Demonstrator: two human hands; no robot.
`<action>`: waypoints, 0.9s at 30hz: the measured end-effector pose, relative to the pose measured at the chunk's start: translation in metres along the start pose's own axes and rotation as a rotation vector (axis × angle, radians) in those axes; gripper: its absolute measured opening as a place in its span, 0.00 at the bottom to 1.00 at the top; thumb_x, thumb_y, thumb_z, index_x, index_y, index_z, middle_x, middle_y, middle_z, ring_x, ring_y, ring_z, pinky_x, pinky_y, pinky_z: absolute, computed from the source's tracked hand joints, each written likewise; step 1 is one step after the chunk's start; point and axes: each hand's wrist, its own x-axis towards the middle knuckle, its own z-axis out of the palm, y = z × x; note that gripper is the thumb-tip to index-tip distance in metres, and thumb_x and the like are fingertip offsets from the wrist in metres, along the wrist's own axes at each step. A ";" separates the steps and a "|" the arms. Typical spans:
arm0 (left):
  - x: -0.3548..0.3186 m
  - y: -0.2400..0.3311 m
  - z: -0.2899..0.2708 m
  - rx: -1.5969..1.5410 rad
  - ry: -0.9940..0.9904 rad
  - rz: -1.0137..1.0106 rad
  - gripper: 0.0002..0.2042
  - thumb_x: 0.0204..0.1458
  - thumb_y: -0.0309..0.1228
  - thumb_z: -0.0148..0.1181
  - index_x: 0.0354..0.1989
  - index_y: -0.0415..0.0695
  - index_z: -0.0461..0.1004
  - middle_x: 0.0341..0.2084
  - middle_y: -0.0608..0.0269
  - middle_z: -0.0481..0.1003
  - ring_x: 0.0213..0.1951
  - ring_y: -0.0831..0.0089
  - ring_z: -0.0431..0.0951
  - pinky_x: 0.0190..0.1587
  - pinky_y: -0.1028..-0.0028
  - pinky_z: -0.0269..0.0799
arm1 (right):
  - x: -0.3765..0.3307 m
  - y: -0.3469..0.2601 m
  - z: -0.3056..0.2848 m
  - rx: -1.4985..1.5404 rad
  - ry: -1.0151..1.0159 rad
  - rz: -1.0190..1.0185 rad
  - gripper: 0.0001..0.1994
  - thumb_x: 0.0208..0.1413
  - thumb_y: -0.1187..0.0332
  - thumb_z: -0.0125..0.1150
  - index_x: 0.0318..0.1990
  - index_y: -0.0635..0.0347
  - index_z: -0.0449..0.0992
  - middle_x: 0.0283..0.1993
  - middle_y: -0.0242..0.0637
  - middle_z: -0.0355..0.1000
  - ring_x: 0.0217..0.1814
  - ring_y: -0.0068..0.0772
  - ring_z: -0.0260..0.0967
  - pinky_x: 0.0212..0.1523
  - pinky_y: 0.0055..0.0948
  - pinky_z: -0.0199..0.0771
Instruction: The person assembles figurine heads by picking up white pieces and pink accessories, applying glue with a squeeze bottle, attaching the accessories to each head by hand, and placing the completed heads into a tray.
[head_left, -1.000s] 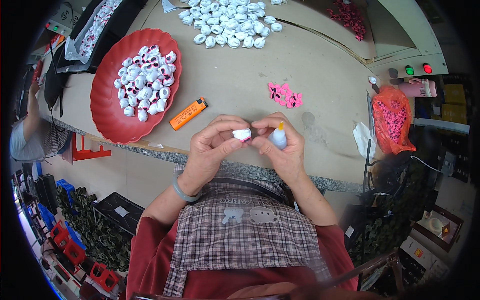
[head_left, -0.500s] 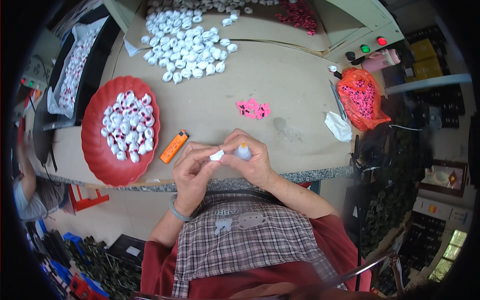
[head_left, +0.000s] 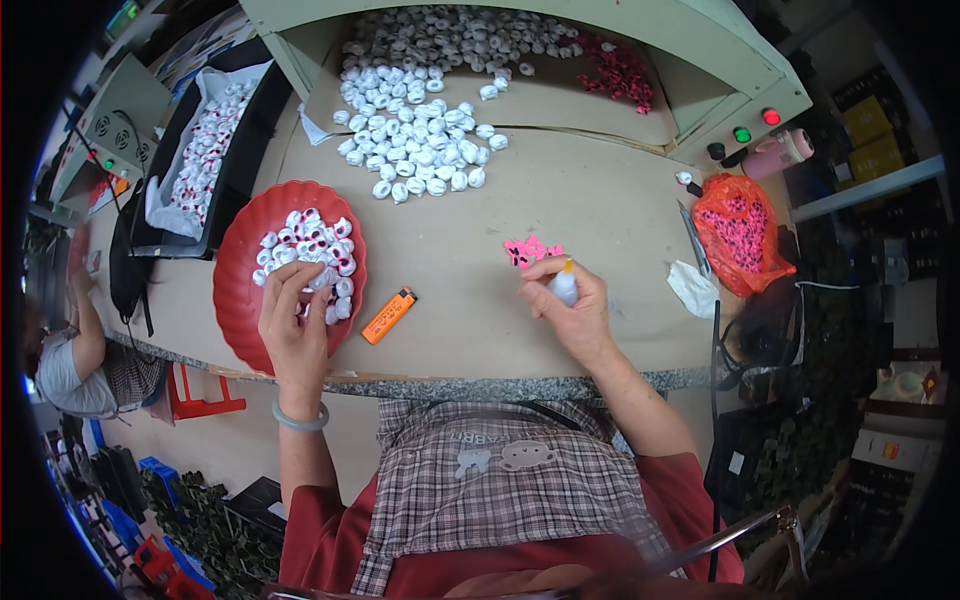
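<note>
Over the near right part of a red scalloped bowl [head_left: 235, 325], my left hand [head_left: 295, 310] pinches a small white rounded piece [head_left: 318, 277] at its fingertips. Several such white pieces with pink and dark spots [head_left: 318, 235] lie heaped in the bowl. A small translucent squeeze bottle [head_left: 564, 287] with a yellow tip is tucked in my right hand [head_left: 578, 318], tip pointing up and away from me. Just beyond the fingers of that hand lies a little cluster of flat pink pieces with dark marks [head_left: 530, 250], partly hidden by them.
An orange lighter [head_left: 389, 315] lies right of the bowl. White pieces [head_left: 420, 150] spread from mid-table into a pale green housing [head_left: 560, 25]. At right are a red bag of pink pieces [head_left: 738, 230] and a crumpled white tissue [head_left: 693, 290]. A black tray [head_left: 240, 150] stands left; another person [head_left: 75, 360] sits beyond.
My hands have come apart. The left carried a white piece leftward to the bowl; the right shifted right toward the pink pieces, still holding the bottle. The whole view has shifted too.
</note>
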 end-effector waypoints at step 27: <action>0.020 -0.017 0.000 -0.833 -0.077 -0.464 0.09 0.61 0.27 0.49 0.45 0.38 0.72 0.40 0.52 0.76 0.38 0.70 0.78 0.35 0.77 0.77 | 0.021 0.017 -0.038 0.099 0.168 -0.017 0.03 0.57 0.80 0.52 0.38 0.64 0.70 0.33 0.41 0.75 0.22 0.19 0.63 0.21 0.16 0.59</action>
